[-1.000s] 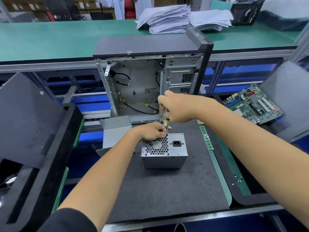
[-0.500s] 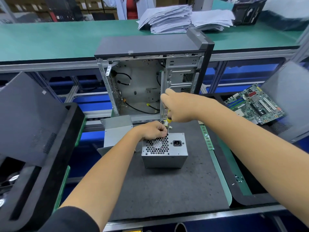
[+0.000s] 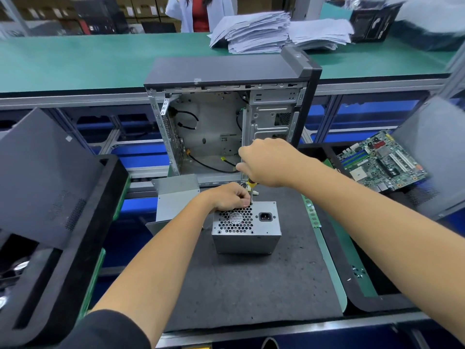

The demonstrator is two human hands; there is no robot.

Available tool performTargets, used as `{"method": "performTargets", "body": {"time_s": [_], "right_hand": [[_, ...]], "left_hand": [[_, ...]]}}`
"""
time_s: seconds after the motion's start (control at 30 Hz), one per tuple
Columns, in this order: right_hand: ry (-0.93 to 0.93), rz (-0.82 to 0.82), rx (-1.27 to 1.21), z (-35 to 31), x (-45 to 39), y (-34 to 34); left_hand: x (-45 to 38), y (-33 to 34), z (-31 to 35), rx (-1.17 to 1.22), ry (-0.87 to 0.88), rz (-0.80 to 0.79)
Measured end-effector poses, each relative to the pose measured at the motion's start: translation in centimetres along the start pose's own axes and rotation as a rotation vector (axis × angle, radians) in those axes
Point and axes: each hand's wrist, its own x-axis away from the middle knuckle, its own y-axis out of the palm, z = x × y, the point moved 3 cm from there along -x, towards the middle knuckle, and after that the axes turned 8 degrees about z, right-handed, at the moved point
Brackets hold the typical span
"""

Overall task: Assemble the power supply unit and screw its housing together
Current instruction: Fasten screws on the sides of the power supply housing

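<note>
- The power supply sits on the dark mat in the middle of the bench, a bit toward the far edge, with its fan grille and power socket facing up.
- Left hand rests on the far left corner of the power supply's top, fingers curled and pinching around the screwdriver's shaft right where the tip meets the housing.
- Right hand is wrapped tight around the handle of the screwdriver, holding it pretty much upright over that far edge. Only a bit of yellow handle and the shaft show below the fist.
- Can't actually see the screw, the fingers cover it.
- Just beside the power supply on the left there's a loose grey metal cover, hanging partly off the mat's left edge.
- Behind it all stands an open computer case, side panel off, a few cables inside.
- A circuit board lies off toward the right edge, and a dark foam tray takes up the left side.
- Stacks of paper are on the green bench at the back.
</note>
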Motion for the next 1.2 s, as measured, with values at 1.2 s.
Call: {"method": "performTargets", "body": {"time_s": [1.2], "right_hand": [[0.135, 0.049, -0.332, 0.2, -0.7, 0.5]], "left_hand": [[-0.9, 0.0, -0.4, -0.045, -0.048, -0.022]]}}
